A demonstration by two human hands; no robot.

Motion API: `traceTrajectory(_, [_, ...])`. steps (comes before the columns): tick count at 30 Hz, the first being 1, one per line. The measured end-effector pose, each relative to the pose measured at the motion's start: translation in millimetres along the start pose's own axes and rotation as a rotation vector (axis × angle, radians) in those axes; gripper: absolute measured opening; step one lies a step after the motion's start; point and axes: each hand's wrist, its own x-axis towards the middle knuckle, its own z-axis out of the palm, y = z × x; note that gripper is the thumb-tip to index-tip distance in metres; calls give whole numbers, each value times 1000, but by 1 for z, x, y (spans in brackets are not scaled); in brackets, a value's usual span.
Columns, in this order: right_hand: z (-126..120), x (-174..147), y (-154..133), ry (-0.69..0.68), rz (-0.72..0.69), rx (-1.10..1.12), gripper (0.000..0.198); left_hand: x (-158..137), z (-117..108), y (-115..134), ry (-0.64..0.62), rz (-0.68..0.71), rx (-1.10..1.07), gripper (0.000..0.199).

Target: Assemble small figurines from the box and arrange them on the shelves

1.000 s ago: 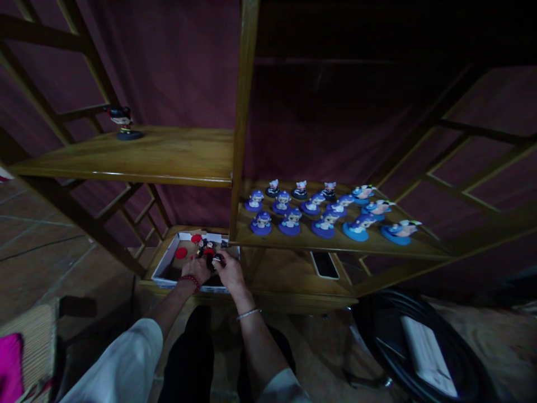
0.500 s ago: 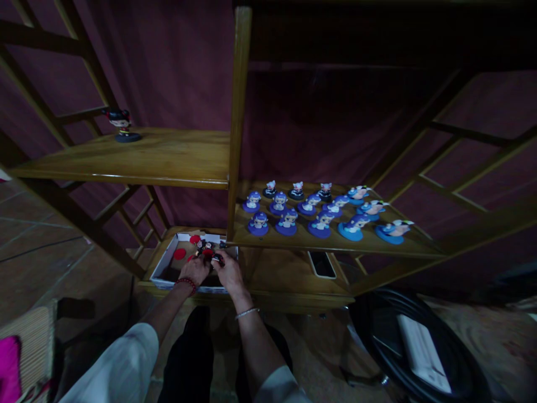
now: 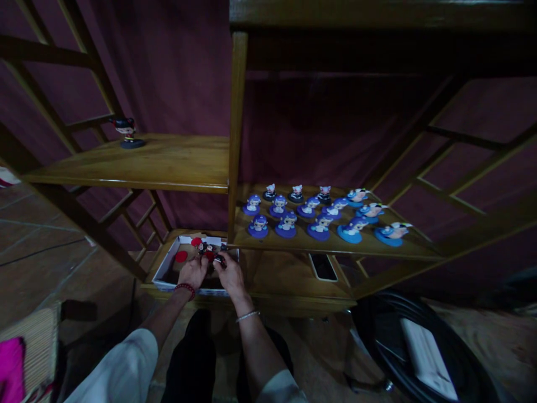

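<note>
working two-handed inside box (image 3: 165, 264)
pinching dark piece (image 3: 218, 258) in nearly closed fingertips of right hand (image 3: 231, 276), towards right end of box; cannot tell its long axis. holding left hand (image 3: 193, 273) part-curled, farther from dark piece, beside red piece (image 3: 209, 256) nearer middle of box; cannot tell if gripping.

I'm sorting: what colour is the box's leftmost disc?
The disc is red; the head view shows it.
</note>
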Motion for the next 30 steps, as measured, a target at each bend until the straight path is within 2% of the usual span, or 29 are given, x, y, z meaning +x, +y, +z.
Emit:
traceTrajectory(4, [0, -4, 0, 38, -30, 11, 33, -2, -2, -2, 27, -82, -123, 36])
traceTrajectory(8, [1, -8, -1, 71, -64, 46, 33, -4, -5, -2, 115, -121, -358, 33])
traceTrajectory(13, [0, -13, -2, 111, -96, 76, 33, -5, -15, 6, 183, -125, -577, 29])
traceTrajectory(18, [-9, -22, -7, 147, -93, 106, 33, -16, -24, 14, 148, -128, -609, 29])
traceTrajectory(24, [-18, -38, -11, 158, -113, 200, 31, -39, -27, 20, 109, -131, -547, 42])
traceTrajectory(30, [-26, -53, -22, 175, -134, 263, 29, -63, -31, 23, 89, -166, -667, 52])
